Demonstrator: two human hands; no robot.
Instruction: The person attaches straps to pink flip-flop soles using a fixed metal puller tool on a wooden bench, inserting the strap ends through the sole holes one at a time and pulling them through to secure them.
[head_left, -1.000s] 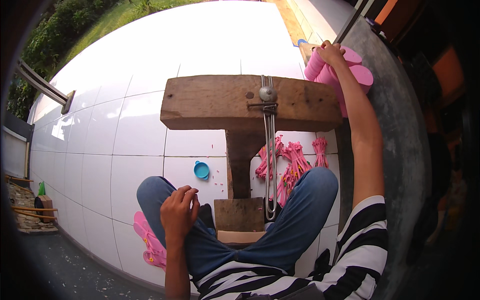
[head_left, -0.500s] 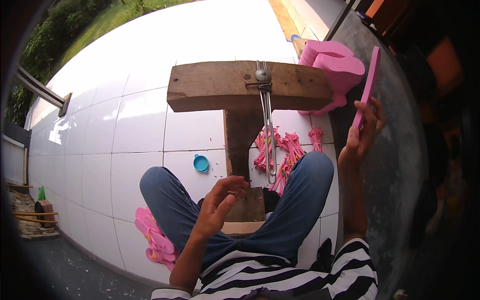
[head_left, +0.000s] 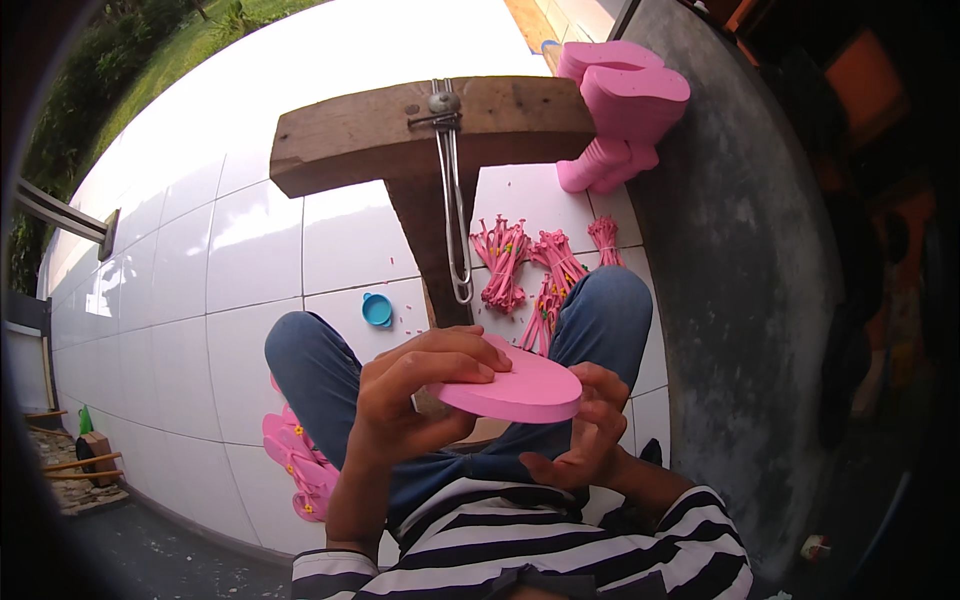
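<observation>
Since only my left hand (head_left: 395, 390) really has hold of the pink sole (head_left: 535, 385), I'd say the likeliest slip from here is a sloppy handover. The left fingers lie across the top face and the thumb is mostly out of sight, so I can't tell how firm that grip is. My right hand (head_left: 595, 435) is loosely curled by the other end, fingertips at or just beside the rim (can't tell if they touch), thumb well off it. If the left let go early, the piece would probably tip and drop onto the jeans (head_left: 605, 310) or the tile floor (head_left: 255, 360). Other thing bugging me: the wooden stand (head_left: 430, 130) is right in front with a long metal wire (head_left: 453, 210) hanging off it. Get careless lifting and I could snag or scuff the edge on that, assuming it's as soft as it looks.

Looks-wise: plain pink, flat top, thick side edge, rounded at the right end. It's held up over the jeans, between the knees. Fingers cover the left part, so no idea about holes there, and the underside is hidden. Colour matches the stack of soles (head_left: 635, 105) off the stand's right end pretty well.
</observation>
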